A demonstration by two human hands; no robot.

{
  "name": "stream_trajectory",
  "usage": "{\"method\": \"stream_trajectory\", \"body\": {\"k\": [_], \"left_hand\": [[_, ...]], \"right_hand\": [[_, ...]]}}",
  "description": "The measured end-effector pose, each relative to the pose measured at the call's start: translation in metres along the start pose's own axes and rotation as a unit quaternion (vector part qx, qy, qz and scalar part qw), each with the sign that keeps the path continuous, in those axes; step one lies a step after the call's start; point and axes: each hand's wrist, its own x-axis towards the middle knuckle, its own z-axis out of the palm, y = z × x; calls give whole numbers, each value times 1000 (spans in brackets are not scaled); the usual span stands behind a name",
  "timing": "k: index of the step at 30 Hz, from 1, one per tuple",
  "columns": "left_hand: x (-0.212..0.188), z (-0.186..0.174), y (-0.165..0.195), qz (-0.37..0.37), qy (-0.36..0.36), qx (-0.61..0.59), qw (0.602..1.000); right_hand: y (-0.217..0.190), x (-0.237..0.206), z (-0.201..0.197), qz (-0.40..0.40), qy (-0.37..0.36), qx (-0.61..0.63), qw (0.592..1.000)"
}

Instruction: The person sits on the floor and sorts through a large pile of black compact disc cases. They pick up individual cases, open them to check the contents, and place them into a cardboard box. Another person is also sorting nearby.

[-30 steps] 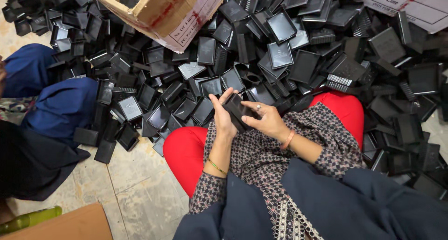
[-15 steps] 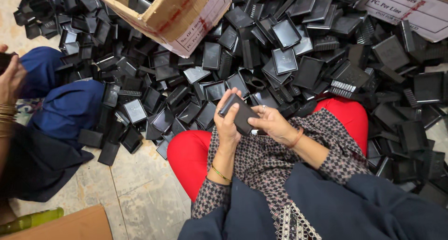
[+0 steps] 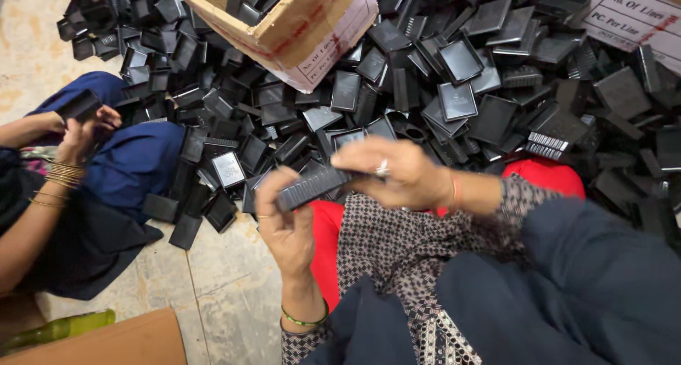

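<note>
My left hand (image 3: 287,223) and my right hand (image 3: 401,173) both grip one flat black plastic part (image 3: 312,185) with a ribbed edge, held over my lap. The left hand holds its lower left end, the right hand pinches its right end. A ring shows on my right hand and a bangle on each wrist. Just beyond my hands lies a big heap of black plastic parts (image 3: 454,81) on the floor.
An open cardboard box (image 3: 298,24) holding more black parts stands in the heap at top centre. A second box (image 3: 631,14) is at top right. A co-worker in blue sits at left, their hands (image 3: 85,127) holding a black part. Another cardboard piece (image 3: 106,344) and a green bottle (image 3: 57,329) lie bottom left.
The view has shifted closer. My hands have turned the black part edge-on and spread along it. The co-worker's hands have come into view at left.
</note>
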Motion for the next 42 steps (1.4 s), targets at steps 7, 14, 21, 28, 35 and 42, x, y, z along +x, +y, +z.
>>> {"method": "stream_trajectory", "body": {"k": [7,14,21,28,35,42], "left_hand": [[-7,19,-85,-193,191,-136,953],[-82,-2,-178,-341,201,-131,909],[-102,17,-202,-463,132,-219,849],[-108,58,-215,-728,83,-343,587],[-71,8,-207,-450,193,-414,768],[-94,-29,-189,-478,242,-385,751]], "right_hand": [[141,55,4,-43,56,-384,921],[168,-136,100,202,-277,-385,857],[202,-183,72,257,-252,-327,874],[88,-163,50,266,-172,33,948],[146,-112,92,287,-40,56,955],[214,-116,150,286,-245,-262,889]]}}
